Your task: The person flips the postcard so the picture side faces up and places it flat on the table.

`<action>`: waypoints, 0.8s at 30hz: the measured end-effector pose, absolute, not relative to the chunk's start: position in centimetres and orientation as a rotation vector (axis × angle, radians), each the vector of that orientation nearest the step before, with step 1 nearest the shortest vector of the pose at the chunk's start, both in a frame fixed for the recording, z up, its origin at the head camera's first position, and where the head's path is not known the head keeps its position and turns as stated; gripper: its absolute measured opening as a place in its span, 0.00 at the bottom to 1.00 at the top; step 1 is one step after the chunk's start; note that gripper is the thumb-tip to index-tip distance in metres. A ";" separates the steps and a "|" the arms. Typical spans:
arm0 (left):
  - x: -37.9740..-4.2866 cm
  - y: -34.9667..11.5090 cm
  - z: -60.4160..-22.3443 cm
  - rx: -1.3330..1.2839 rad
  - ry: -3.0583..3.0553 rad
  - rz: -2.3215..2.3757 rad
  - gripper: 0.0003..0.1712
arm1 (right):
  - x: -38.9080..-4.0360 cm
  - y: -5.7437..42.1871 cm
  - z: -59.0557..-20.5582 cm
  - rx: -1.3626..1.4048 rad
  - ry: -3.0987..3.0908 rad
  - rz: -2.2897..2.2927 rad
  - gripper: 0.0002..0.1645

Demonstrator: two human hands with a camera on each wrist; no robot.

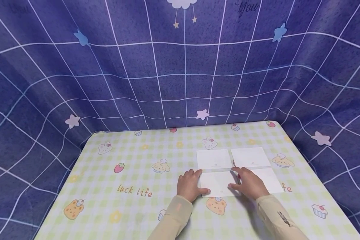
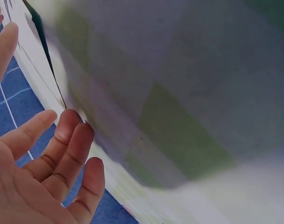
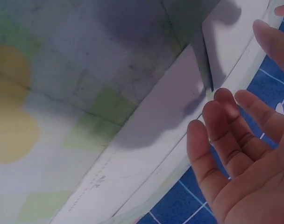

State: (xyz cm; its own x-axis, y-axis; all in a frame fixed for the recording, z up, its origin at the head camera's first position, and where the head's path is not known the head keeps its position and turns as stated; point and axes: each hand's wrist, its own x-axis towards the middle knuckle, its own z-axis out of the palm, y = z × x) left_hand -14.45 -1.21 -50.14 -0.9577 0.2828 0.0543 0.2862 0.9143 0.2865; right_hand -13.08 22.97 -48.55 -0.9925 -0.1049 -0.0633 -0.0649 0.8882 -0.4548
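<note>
Blank-looking white cards lie flat in two rows of two on the tablecloth. My left hand [image 1: 189,186] rests at the left edge of the near-left card [image 1: 216,184], thumb on its lower corner and index fingertip by its upper one. At that card's right side, the thumb and index finger of my right hand [image 1: 252,183] touch down around the edge. This hand partly hides the near-right card [image 1: 271,180]. Behind them lie the far-left card [image 1: 213,159] and far-right card [image 1: 250,157], narrow gaps between. Both wrist views show loosely extended fingers.
The tablecloth [image 1: 138,210] has a green check with printed bears, rabbits and cupcakes. A blue curtain [image 1: 168,86] with white grid lines and stars hangs behind the table and along both sides. The table's back edge runs just beyond the cards.
</note>
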 end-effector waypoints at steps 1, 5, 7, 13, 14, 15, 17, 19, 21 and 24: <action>-14.5 -1.2 -50.1 -0.458 -3.060 -0.456 0.48 | -13.1 22.9 -48.5 -0.128 2.965 -0.706 0.44; -14.5 -1.2 -50.2 -0.475 -3.049 -0.422 0.48 | -13.4 22.7 -48.3 -0.088 2.942 -0.683 0.45; -14.6 -1.2 -50.2 -0.485 -3.045 -0.399 0.48 | -13.4 22.6 -48.2 -0.072 2.934 -0.667 0.45; -14.8 -1.1 -50.5 -0.500 -3.060 -0.347 0.49 | -13.6 22.6 -48.2 -0.059 2.932 -0.613 0.47; -14.8 -1.1 -50.5 -0.498 -3.063 -0.349 0.49 | -13.6 22.6 -48.2 -0.055 2.929 -0.609 0.47; -14.8 -1.0 -50.4 -0.496 -3.064 -0.355 0.49 | -13.6 22.6 -48.2 -0.055 2.928 -0.600 0.48; -14.8 -1.0 -50.5 -0.490 -3.066 -0.362 0.49 | -13.7 22.6 -48.2 -0.056 2.927 -0.588 0.48; -14.8 -1.0 -50.5 -0.488 -3.062 -0.367 0.48 | -13.7 22.6 -48.2 -0.059 2.927 -0.574 0.49; -14.8 -1.0 -50.5 -0.491 -3.055 -0.369 0.48 | -13.8 22.6 -48.2 -0.065 2.929 -0.559 0.49; -14.8 -1.0 -50.5 -0.495 -3.051 -0.372 0.48 | -13.9 22.6 -48.3 -0.083 2.928 -0.549 0.50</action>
State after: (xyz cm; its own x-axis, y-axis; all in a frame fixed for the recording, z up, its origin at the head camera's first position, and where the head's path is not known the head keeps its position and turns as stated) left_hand -14.81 -0.96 -50.46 -0.9491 0.3081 0.0660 0.3149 0.9209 0.2297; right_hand -13.95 22.65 -48.27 -0.9855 -0.0838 -0.1475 -0.0247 0.9311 -0.3640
